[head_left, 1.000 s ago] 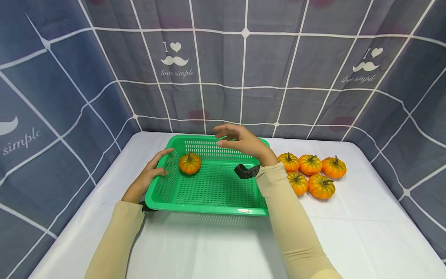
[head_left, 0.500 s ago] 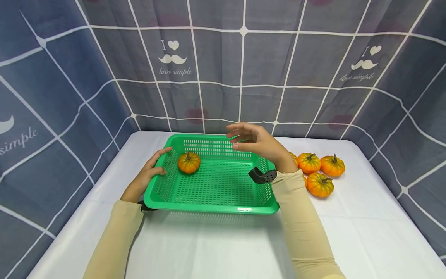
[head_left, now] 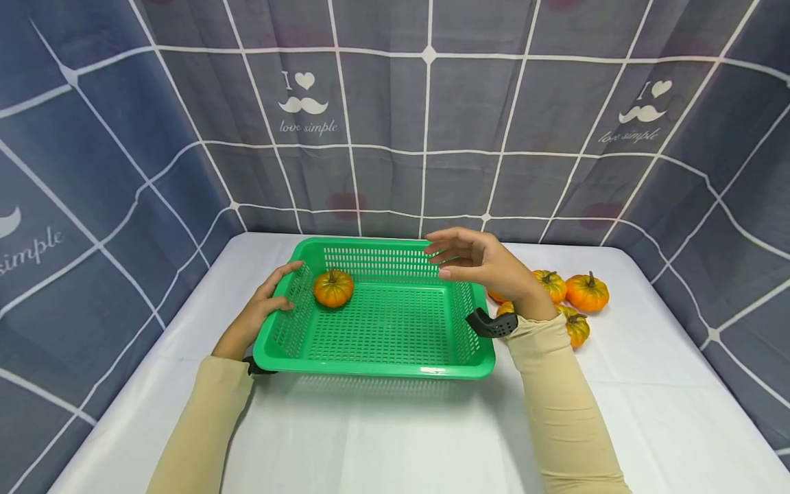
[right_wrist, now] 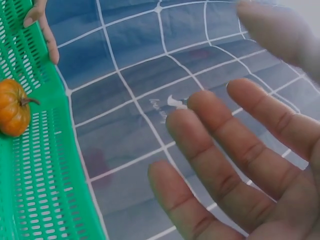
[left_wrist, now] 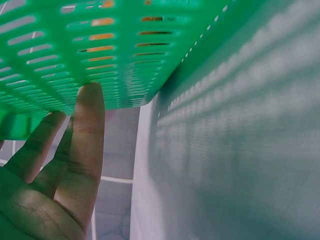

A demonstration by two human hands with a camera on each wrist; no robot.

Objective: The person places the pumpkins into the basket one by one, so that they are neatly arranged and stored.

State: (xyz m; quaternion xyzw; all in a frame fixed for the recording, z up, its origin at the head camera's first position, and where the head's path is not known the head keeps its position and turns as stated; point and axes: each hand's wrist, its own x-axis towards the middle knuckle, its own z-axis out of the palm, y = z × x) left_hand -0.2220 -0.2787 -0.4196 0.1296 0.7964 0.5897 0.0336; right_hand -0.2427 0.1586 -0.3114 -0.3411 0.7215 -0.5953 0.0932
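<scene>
Gripping the green basket (head_left: 370, 369), one pumpkin (head_left: 333, 288) inside, with our left hand (head_left: 262, 305), we hover our loosely spread right hand (head_left: 490, 264) near its far right corner.

“I”, heart (head_left: 305, 80), moustache (head_left: 303, 106) and “love simple” on checked cloth (head_left: 382, 178).

Enclosure, head view, twelve at top. Item: slate-grey fabric hanging printed with a white line grid (head_left: 382, 89), twelve o'clock, lightly creased. Item: blue gridded fabric side panel (head_left: 74, 165), nine o'clock. Item: dark grey-blue gridded fabric side panel (head_left: 685, 213), three o'clock. Printed ornament: white heart-and-moustache motif lettered "love simple" (head_left: 303, 105), eleven o'clock; matching motif (head_left: 642, 114), two o'clock; faded dull-red patches (head_left: 345, 201). Item: table under smooth white cloth (head_left: 666, 398), six o'clock, far corners rounded. Lighting: pale, diffuse, shadows soft-edged.
</scene>
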